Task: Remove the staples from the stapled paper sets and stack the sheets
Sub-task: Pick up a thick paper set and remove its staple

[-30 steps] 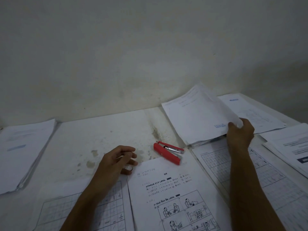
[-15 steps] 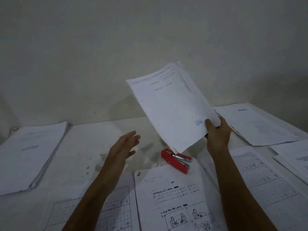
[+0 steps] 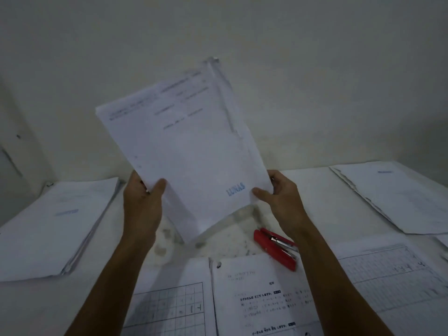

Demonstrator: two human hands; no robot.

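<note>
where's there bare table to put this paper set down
Bare, stained table lies under the held paper set, bordered by the left stack, the red stapler and the near sheets. A strip runs behind, toward the right stack. The near edge is crowded with overlapping sheets.

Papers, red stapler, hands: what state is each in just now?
Paper set: lifted off the table, tilted, held by both hands.
Left hand: grips its left edge.
Right hand: grips its lower right edge.
Stapler: lying on the table, untouched.
Left pile: lying flat.
</note>
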